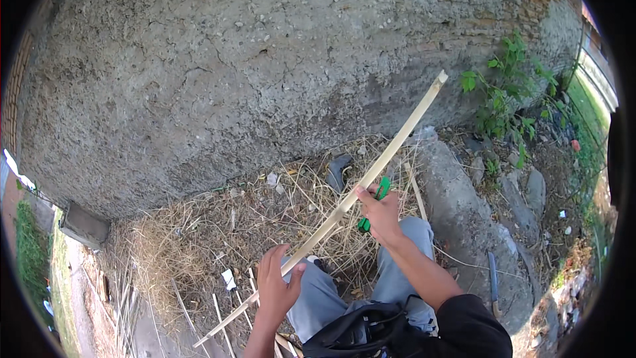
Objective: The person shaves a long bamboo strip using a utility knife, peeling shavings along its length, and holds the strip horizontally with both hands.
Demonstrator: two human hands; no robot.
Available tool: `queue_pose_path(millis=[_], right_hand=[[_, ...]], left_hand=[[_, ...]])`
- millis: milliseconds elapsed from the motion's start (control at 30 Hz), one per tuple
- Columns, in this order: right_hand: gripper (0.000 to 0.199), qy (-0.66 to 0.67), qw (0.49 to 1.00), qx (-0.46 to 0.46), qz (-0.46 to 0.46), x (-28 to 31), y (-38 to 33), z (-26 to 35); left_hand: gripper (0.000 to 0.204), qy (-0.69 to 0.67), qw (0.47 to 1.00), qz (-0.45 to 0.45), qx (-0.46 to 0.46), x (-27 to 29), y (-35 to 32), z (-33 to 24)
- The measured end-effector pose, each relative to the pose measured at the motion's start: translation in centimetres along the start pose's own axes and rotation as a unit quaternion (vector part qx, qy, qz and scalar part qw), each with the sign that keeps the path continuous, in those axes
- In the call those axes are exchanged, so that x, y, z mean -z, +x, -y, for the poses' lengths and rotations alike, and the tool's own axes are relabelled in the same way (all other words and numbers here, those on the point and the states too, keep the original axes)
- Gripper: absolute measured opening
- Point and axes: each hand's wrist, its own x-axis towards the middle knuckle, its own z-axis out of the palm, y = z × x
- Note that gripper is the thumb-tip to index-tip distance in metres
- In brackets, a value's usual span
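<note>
A long pale bamboo strip (405, 134) runs slantwise in front of me, from upper right to lower left. My right hand (383, 217) pinches it near the middle with thumb and fingers. The same hand also holds a green tool (382, 189), which looks like a utility knife; its blade cannot be made out. Farther down the strip, my left hand (277, 292) is loosely around it, the strip passing between thumb and fingers and partly hidden by the palm.
A rough grey wall (265, 79) rises ahead, with dry straw (179, 238) at its foot. To the right are a concrete ledge (454, 185), a long-bladed knife (493, 278) and a green plant (507, 89). More thin strips (222, 321) lie at lower left. A black bag (358, 335) rests on my lap.
</note>
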Motion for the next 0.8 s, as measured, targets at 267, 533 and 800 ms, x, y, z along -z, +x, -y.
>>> queue_pose_path(millis=[267,533,800], right_hand=[[0.011,0.017,0.999,-0.032,0.010,-0.8,0.0,0.1],[0.019,-0.302,0.931,0.070,0.192,2.0,1.3,0.5],[0.021,-0.635,0.727,0.240,0.106,0.8,-0.8,-2.3]], left_hand=[[0.033,-0.062,0.980,0.183,0.055,-3.5,7.3,-1.5],[0.035,-0.160,0.967,0.184,0.071,-4.9,7.6,0.5],[0.036,-0.222,0.952,0.166,0.131,-6.8,5.5,1.8]])
